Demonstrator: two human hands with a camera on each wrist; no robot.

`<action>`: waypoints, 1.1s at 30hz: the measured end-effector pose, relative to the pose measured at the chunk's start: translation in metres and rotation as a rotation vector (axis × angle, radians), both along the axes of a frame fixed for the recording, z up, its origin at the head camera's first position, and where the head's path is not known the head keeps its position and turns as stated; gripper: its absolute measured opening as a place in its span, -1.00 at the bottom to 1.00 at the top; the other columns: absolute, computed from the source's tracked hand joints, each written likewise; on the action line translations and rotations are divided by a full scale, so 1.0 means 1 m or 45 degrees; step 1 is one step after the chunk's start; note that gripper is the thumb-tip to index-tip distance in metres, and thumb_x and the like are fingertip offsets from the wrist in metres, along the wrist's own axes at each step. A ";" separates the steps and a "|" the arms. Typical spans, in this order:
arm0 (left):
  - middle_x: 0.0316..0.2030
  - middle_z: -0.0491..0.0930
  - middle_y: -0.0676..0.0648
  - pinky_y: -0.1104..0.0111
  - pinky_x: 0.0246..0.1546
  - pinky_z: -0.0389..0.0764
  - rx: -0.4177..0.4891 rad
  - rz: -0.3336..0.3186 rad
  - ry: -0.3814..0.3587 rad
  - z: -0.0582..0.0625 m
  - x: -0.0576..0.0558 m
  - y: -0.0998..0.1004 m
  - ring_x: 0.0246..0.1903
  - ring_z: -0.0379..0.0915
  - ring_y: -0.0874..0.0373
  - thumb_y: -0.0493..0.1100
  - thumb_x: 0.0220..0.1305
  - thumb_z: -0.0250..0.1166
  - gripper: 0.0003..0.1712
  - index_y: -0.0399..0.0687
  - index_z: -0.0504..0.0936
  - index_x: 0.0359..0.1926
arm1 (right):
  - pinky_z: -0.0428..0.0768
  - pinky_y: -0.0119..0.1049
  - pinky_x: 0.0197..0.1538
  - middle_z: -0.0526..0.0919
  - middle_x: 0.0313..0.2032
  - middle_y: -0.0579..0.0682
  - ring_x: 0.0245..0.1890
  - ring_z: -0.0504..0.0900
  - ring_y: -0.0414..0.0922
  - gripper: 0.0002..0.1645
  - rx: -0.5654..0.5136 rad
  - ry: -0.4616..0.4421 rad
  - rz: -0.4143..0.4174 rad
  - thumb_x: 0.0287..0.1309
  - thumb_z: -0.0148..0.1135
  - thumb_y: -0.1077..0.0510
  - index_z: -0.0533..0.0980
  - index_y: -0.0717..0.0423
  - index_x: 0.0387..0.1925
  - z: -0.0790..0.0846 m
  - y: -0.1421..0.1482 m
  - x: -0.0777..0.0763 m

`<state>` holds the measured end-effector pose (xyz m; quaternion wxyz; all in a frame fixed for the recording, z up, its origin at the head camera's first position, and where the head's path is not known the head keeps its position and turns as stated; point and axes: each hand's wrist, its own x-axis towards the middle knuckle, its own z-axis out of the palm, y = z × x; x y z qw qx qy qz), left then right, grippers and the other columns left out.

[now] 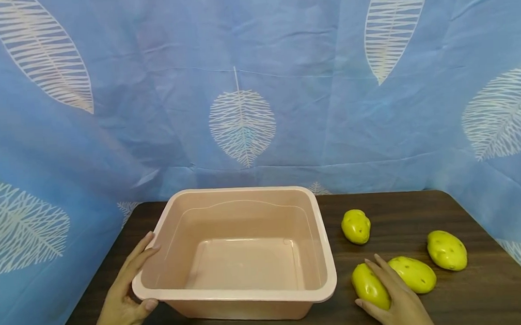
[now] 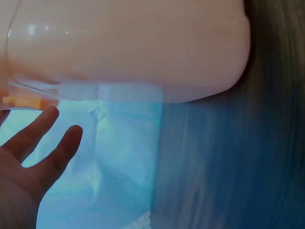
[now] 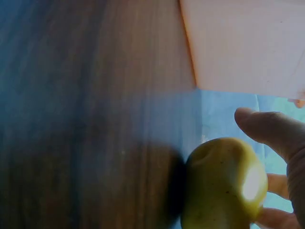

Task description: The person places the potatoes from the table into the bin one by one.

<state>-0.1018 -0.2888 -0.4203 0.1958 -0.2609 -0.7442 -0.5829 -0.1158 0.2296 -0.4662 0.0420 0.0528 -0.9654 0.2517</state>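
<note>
We face a leaf-patterned blue cloth (image 1: 306,117) that hangs behind and to both sides of the wooden table (image 1: 480,298). On the left part of the table stands a pink rectangular basin (image 1: 235,294), open upward, only its own floor showing inside. At its near left corner we see the left hand (image 1: 118,305), fingers spread along the left rim and thumb set apart at the front rim.

The right hand (image 1: 399,299) is beyond the basin's right wall, its fingers fanned wide over the near yellow potato (image 1: 368,288), which lies on the table directly under them; this hand is much the nearer. The potato's long axis slants from far left to near right. In the right wrist view the thumb stands off its skin, so we read no closed grip.

Bare wood separates this potato from the basin, whose raised rim is the nearest edge leftward. Room is tighter rightward: a second potato (image 1: 416,274) lies just beside the fingers. The right potato (image 1: 446,250) lies towards the table's right edge; the far potato (image 1: 356,226) sits well beyond the fingertips.
</note>
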 end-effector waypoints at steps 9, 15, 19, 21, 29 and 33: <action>0.64 0.00 -0.33 0.49 0.41 0.33 0.316 -0.183 0.112 -0.019 -0.012 0.004 0.62 -0.01 0.04 -0.07 0.39 0.43 -0.15 -0.59 0.27 0.40 | 0.46 0.50 0.14 0.25 0.50 0.44 0.33 0.39 0.55 0.08 -0.014 0.036 0.012 0.02 0.64 -0.15 0.36 0.20 0.46 -0.007 0.001 0.000; 0.64 0.00 -0.34 0.48 0.42 0.31 0.383 -0.205 0.129 -0.024 -0.014 0.004 0.62 0.01 0.03 -0.02 0.40 0.41 -0.15 -0.57 0.28 0.39 | 0.49 0.48 0.12 0.29 0.47 0.42 0.31 0.42 0.54 0.07 -0.023 0.059 0.026 -0.02 0.67 -0.10 0.39 0.21 0.43 -0.009 0.000 -0.001; 0.65 -0.01 -0.30 0.46 0.43 0.30 0.404 -0.225 0.130 -0.025 -0.017 0.006 0.61 0.00 0.01 -0.02 0.41 0.40 -0.15 -0.56 0.26 0.40 | 0.51 0.46 0.12 0.36 0.43 0.41 0.29 0.46 0.51 0.07 -0.016 0.115 0.036 -0.08 0.70 -0.05 0.40 0.21 0.41 -0.010 0.001 -0.002; 0.65 -0.01 -0.30 0.46 0.43 0.31 0.415 -0.228 0.124 -0.025 -0.018 0.007 0.61 -0.01 0.00 -0.01 0.41 0.41 -0.15 -0.55 0.26 0.40 | 0.51 0.45 0.12 0.41 0.40 0.40 0.27 0.49 0.48 0.06 -0.017 0.151 0.044 -0.10 0.71 -0.02 0.41 0.20 0.40 -0.010 0.001 -0.002; 0.65 0.00 -0.29 0.48 0.41 0.33 0.411 -0.198 0.102 -0.029 -0.016 0.005 0.60 0.01 0.01 0.02 0.43 0.38 -0.16 -0.53 0.27 0.39 | 0.53 0.42 0.09 0.63 0.21 0.28 0.15 0.61 0.35 0.00 -0.033 0.341 0.108 -0.21 0.74 0.12 0.48 0.19 0.32 -0.014 0.000 -0.004; 0.65 0.01 -0.30 0.48 0.41 0.31 0.408 -0.198 0.117 -0.031 -0.017 0.005 0.60 0.02 0.00 0.01 0.43 0.38 -0.16 -0.54 0.27 0.39 | 0.54 0.41 0.09 0.65 0.19 0.26 0.13 0.63 0.32 -0.03 -0.033 0.347 0.117 -0.21 0.74 0.13 0.51 0.20 0.30 -0.011 0.000 -0.003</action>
